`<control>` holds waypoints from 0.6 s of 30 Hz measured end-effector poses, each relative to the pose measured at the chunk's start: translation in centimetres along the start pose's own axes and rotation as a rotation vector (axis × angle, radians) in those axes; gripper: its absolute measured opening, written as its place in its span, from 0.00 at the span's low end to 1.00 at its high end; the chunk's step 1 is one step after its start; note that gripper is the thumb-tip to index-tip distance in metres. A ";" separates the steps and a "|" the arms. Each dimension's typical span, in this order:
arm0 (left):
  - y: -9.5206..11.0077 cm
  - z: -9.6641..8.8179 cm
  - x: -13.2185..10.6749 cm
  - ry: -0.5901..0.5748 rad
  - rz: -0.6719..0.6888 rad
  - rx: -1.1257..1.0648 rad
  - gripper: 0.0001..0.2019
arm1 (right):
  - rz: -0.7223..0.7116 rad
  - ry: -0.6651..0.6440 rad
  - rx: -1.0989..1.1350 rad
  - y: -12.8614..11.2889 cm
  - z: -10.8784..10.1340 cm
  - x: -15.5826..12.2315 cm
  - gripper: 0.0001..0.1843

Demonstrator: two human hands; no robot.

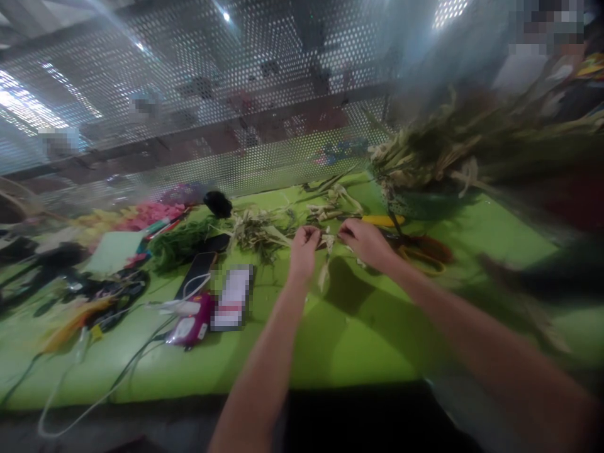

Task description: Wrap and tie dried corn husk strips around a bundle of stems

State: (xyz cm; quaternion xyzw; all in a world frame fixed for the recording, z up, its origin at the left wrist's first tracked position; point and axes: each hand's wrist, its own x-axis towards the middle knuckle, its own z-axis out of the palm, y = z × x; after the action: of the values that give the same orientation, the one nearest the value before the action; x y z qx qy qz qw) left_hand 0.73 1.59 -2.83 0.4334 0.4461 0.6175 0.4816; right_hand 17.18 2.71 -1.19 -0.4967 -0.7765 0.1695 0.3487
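Observation:
My left hand (306, 244) is closed in a pinch on a pale dried plant sprig (329, 243), whose husk-like leaves hang down over the table. Just to its right, my right hand (363, 240) has its thumb and fingers pressed together by the sprig's other side; what lies between them is too small to make out. A heap of dried plant pieces (257, 234) lies left of my left hand. More pale dried stalks (337, 200) rest behind both hands. Beside my right wrist are a yellow-handled tool (384, 220) and scissors with yellow and orange handles (425, 257).
The green table (377, 340) carries a phone (233, 296), a purple device (193, 324) with cables, a dark phone (197, 272) and green fibres (182, 245) on the left. A basket (415, 201) of dried plants stands back right. A perforated metal screen (226, 94) rises behind.

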 end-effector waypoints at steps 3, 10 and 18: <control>0.3 0.0 -0.1 0.015 0.001 0.007 0.06 | -0.024 0.010 -0.022 -0.2 0.0 -0.1 0.05; 0.4 -0.2 -0.3 0.035 0.093 0.205 0.06 | -0.077 0.244 -0.074 -1.1 -0.6 -0.8 0.08; 0.6 0.5 -1.0 0.069 0.102 0.255 0.07 | -0.079 0.195 -0.238 -2.2 1.2 -2.0 0.11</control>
State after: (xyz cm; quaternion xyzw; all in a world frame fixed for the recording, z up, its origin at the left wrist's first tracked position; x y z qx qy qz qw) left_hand 1.27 0.57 -2.23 0.4918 0.5145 0.5939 0.3751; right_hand 15.38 -0.01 -1.46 -0.5176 -0.7725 0.0134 0.3676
